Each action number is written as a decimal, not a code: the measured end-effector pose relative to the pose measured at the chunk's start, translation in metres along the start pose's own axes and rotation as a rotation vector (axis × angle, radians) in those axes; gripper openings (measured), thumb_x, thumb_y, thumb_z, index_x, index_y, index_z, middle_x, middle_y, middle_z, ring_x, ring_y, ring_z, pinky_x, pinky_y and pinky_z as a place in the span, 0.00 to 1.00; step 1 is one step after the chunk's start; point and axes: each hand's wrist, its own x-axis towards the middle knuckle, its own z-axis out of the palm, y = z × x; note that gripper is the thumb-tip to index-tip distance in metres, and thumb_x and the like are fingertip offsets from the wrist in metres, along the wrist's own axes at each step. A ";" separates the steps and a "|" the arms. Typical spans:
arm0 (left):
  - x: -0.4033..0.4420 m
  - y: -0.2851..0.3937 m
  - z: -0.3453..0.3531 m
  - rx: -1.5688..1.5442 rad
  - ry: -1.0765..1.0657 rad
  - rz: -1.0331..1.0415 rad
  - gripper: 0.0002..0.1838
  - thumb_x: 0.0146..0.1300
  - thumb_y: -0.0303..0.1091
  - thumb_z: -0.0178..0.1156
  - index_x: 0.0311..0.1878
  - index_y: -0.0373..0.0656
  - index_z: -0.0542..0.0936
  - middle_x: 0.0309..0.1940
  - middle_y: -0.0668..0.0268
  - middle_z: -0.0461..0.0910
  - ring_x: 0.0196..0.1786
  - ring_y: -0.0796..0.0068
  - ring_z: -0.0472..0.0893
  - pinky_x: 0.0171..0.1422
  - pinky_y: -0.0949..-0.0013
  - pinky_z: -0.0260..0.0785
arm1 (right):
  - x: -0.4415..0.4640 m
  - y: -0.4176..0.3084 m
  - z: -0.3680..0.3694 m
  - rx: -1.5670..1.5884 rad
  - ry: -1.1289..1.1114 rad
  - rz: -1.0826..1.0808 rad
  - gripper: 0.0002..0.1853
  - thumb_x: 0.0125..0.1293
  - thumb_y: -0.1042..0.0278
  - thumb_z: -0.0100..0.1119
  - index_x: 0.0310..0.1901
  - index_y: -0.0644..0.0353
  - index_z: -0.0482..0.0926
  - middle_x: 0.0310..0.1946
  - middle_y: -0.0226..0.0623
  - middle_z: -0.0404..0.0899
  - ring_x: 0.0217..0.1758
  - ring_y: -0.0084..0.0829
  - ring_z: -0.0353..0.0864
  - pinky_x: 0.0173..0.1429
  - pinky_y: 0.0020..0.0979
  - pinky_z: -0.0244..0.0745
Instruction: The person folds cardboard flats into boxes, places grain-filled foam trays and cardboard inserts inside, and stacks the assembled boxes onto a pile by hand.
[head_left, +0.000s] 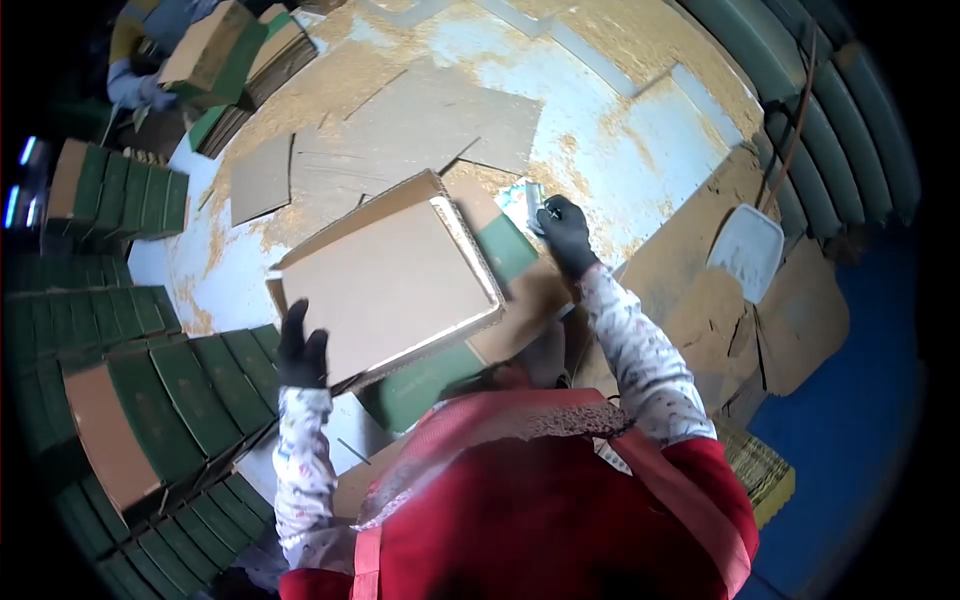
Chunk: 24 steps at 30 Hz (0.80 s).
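A shallow open cardboard box (385, 280), brown inside, lies tilted in front of me. My left hand (303, 350), in a black glove, is at the box's near left corner, fingers raised and apart from the thumb. Whether it touches the box I cannot tell. To the right of the box, my right hand (567, 235), also black-gloved, is closed around a small grey tool (534, 205) whose kind is unclear. Beside that tool lies a small white and teal packet (516, 198). Under the box's right side shows a green and brown cardboard piece (507, 250).
Flat cardboard sheets (410, 120) and sawdust-like bits cover the white work surface (690, 175). Stacked green boxes (190, 395) stand at left. Another person's gloved hand (150, 92) is by boxes at the upper left. A white dustpan-like scoop (747, 252) rests at right.
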 end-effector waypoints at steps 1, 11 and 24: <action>0.008 0.011 0.012 0.229 0.039 0.010 0.32 0.59 0.36 0.54 0.65 0.35 0.58 0.57 0.49 0.70 0.61 0.59 0.69 0.64 0.65 0.59 | -0.003 -0.042 0.000 0.105 0.089 -0.025 0.11 0.55 0.67 0.57 0.38 0.64 0.75 0.30 0.40 0.74 0.29 0.31 0.74 0.36 0.32 0.70; 0.016 0.059 -0.008 0.707 -0.205 0.108 0.15 0.57 0.39 0.58 0.45 0.43 0.77 0.34 0.55 0.80 0.34 0.52 0.80 0.36 0.58 0.73 | -0.050 -0.197 0.029 -0.641 -0.863 -0.787 0.14 0.54 0.75 0.50 0.44 0.63 0.76 0.46 0.42 0.76 0.49 0.43 0.75 0.53 0.37 0.71; -0.025 -0.105 0.096 -0.616 -0.084 -0.331 0.46 0.47 0.35 0.69 0.67 0.44 0.55 0.57 0.61 0.69 0.57 0.67 0.70 0.59 0.67 0.65 | -0.036 -0.093 0.088 0.514 -0.434 0.228 0.49 0.53 0.54 0.64 0.67 0.67 0.44 0.62 0.45 0.58 0.59 0.35 0.68 0.59 0.31 0.66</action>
